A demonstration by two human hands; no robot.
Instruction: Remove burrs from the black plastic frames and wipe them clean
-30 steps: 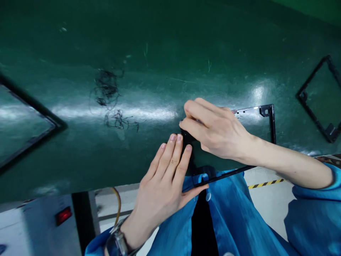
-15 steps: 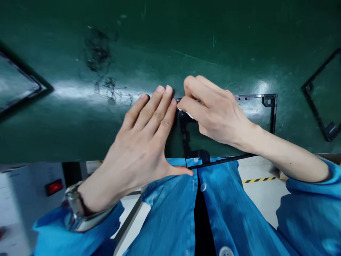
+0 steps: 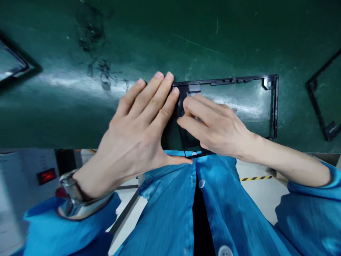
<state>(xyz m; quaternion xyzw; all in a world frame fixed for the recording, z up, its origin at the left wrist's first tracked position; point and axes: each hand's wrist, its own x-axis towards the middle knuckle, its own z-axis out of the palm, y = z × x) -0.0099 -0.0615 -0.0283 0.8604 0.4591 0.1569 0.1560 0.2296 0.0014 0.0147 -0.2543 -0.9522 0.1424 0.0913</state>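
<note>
— Since half a second ago, the right hand (image 3: 213, 124) has come farther down the short side of the black frame (image 3: 234, 80), away from its far corner and closer to its near one. The view has shifted a little too.

— How does it all lie on the worktop (image 3: 149, 35)?

— The black frame is beside the near edge, and one corner juts past that edge, over the blue jacket (image 3: 165, 199). A second frame (image 3: 33, 66) lies toward the left end and a third frame (image 3: 317, 110) toward the right, both cut off by the view.

— And the hands?

— The left hand (image 3: 138, 124) is spread wide, forefinger touching the frame by its far left corner, thumb reaching to the overhanging corner. The right hand is curled in a pinch.

— Anything smaller?

— A tangle of dark strands (image 3: 92, 32), beyond the left hand toward the far edge. Smallest is the slim object (image 3: 234, 110) that the right hand seems to pinch: only a reddish end shows, so I can't tell what its tip is like.

— Which step would you call this?

— A pass along the short side, I'd judge: left hand steadying, right hand working.

— What does the next move call for?

— Firm bracing, I think, since the near corner has no worktop beneath it, and a left thumb kept out of the pass.
</note>
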